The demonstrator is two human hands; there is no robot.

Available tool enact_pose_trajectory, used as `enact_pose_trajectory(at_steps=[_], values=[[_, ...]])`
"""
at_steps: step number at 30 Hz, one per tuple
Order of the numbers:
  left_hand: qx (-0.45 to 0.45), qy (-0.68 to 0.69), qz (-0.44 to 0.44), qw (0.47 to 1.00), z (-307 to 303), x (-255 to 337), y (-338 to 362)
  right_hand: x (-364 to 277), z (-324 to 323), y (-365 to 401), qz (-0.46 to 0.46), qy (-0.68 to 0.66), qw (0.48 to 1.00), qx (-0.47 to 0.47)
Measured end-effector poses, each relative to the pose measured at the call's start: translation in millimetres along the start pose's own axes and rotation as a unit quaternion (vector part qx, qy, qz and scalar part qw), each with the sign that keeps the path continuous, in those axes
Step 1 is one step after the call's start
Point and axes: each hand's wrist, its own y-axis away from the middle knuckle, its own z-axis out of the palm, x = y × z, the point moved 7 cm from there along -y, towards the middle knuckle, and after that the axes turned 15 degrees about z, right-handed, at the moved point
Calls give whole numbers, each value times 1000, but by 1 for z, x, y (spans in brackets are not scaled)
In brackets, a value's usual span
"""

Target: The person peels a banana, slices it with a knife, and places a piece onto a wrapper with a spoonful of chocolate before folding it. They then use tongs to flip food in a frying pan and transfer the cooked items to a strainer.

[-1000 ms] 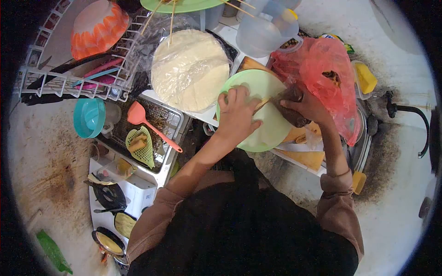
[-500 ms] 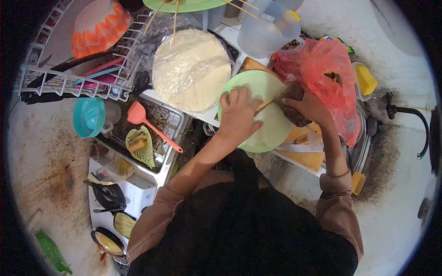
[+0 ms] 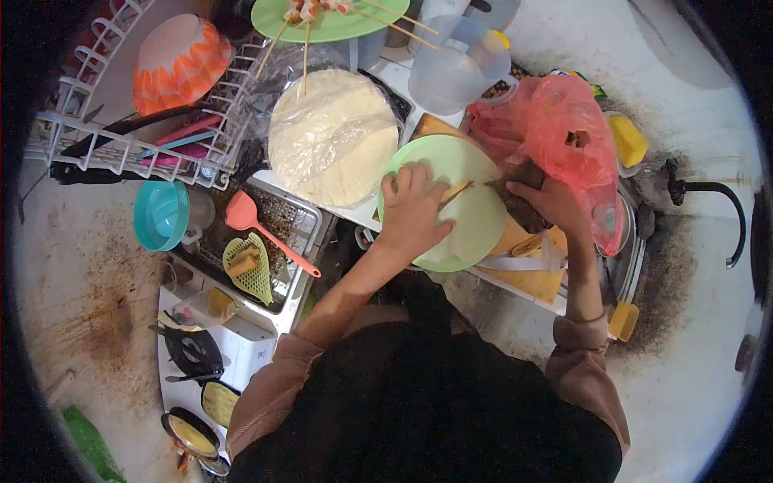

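A pale green plate (image 3: 463, 245) lies in front of me. My left hand (image 3: 412, 211) rests on it, fingers spread and thumb apart. Beside its index finger lies a small, pale yellow strip (image 3: 452, 194) with a dark brown streak along it. My right hand (image 3: 555, 205) is closed round a plastic bag of dark brown filling (image 3: 525, 211) over the plate's right side. The bag's narrow end points left, toward the strip.
Round pale wrappers (image 3: 334, 137) under clear plastic lie left of the plate. A red plastic bag (image 3: 568, 121) is behind my right hand. A knife (image 3: 515, 263) lies on a wooden board (image 3: 535, 283). An orange spatula (image 3: 258, 221) rests on a metal tray, near a dish rack (image 3: 129, 165).
A dark brown streak now shows on the pale strip. The right hand and bag sit slightly lower and farther from the strip. The view has shifted, showing more of the skewers at the top.
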Motion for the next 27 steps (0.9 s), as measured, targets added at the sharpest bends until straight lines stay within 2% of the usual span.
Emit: enact_pose_trajectory(at_steps=[3, 6, 9, 12, 13, 16, 22, 24, 27], values=[[11, 9, -7, 1000, -5, 1, -2, 1, 0, 16, 41, -66, 995, -65], [21, -1, -1, 1000, -10, 5, -1, 8, 7, 22, 60, 4, 997, -49], [-4, -23, 11, 1000, -7, 9, 1, -15, 13, 39, 22, -44, 997, -54], [-21, -25, 11, 999, -6, 12, 4, -34, 34, 32, -139, -133, 978, -75], [-19, -26, 12, 999, -5, 12, 6, -35, 41, 32, -94, -66, 986, -120], [-11, -31, 20, 999, -3, 11, 8, -37, 54, 26, -66, 57, 989, -122], [-17, -24, 13, 999, -3, 11, 9, -45, 50, 6, -83, 257, 958, -96], [-21, -24, 9, 999, -3, 11, 9, -43, 52, -4, -138, 245, 958, -53], [-21, -27, 9, 999, -2, 11, 9, -39, 41, -1, -165, 214, 962, 28]])
